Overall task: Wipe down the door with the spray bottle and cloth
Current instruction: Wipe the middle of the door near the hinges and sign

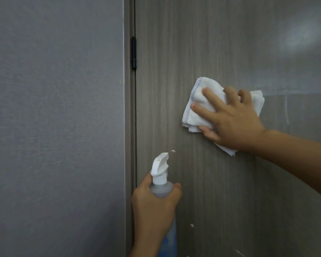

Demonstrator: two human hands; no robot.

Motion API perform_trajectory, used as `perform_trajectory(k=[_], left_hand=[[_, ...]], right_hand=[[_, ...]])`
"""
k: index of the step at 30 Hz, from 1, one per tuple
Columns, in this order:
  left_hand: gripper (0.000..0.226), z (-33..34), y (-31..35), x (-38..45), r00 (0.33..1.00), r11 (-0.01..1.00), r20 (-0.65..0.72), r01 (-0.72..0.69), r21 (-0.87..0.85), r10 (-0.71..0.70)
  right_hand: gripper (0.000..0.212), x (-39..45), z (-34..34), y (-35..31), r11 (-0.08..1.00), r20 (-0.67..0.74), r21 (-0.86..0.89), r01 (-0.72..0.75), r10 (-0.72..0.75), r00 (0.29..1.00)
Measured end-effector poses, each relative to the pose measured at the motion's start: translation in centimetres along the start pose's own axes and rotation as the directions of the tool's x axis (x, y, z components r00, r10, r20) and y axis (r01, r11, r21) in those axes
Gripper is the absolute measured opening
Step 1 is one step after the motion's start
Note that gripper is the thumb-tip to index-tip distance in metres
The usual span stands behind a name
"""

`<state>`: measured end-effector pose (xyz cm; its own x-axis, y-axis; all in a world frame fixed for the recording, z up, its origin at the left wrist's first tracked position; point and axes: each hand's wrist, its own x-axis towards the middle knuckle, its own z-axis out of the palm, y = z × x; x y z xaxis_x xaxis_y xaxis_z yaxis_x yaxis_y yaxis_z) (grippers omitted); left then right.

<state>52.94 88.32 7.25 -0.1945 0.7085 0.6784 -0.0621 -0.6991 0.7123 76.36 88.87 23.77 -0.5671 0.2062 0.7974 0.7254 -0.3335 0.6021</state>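
Note:
The grey wood-grain door [208, 52] fills the right part of the view. My right hand [230, 119] presses a folded white cloth [198, 102] flat against the door at mid height, fingers spread over it and thumb under its lower edge. Lower left, my left hand [154, 212] grips the neck of a clear spray bottle [160, 190] with a white trigger head [160, 166] that points up toward the door. The bottle's lower body is mostly hidden behind the hand.
A grey wall [54, 117] takes up the left half. The door frame [129, 127] runs vertically between wall and door, with a black hinge [133, 52] near the top. Small white specks [191, 225] sit on the lower door.

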Motion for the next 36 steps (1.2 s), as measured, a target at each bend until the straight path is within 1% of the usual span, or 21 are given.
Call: perform_trajectory(k=[5,11,14,18,24,29,36], left_hand=[[0.020,0.41,0.18,0.22,0.999,0.999,0.021,0.026,-0.034,-0.026],[0.020,0.84,0.34,0.14,0.999,0.999,0.033,0.017,-0.036,-0.015],[0.020,0.78,0.23,0.11,1.000,1.000,-0.014,0.017,-0.019,-0.017],[0.020,0.63,0.48,0.35,0.998,0.999,-0.056,0.000,-0.043,-0.002],[0.020,0.36,0.84,0.39,1.000,1.000,-0.016,-0.008,-0.020,0.007],[0.021,0.38,0.72,0.21,0.999,1.000,-0.040,-0.014,-0.024,0.013],[0.019,0.12,0.86,0.01,0.999,0.998,-0.024,-0.033,-0.050,0.032]], right_hand=[[0.057,0.01,0.04,0.00,1.000,0.015,-0.013,-0.003,0.004,1.000],[0.057,-0.09,0.07,-0.05,1.000,0.016,-0.015,-0.002,0.002,1.000],[0.057,-0.09,0.11,-0.11,1.000,0.009,-0.017,-0.006,0.006,1.000],[0.056,-0.08,0.15,-0.15,0.999,0.017,-0.032,-0.007,0.007,1.000],[0.056,-0.09,-0.05,-0.20,1.000,0.018,-0.022,-0.014,0.015,1.000],[0.057,-0.02,0.01,-0.24,0.999,0.023,-0.028,-0.015,0.016,1.000],[0.057,-0.02,-0.19,-0.28,1.000,0.038,-0.023,-0.018,0.019,0.999]])
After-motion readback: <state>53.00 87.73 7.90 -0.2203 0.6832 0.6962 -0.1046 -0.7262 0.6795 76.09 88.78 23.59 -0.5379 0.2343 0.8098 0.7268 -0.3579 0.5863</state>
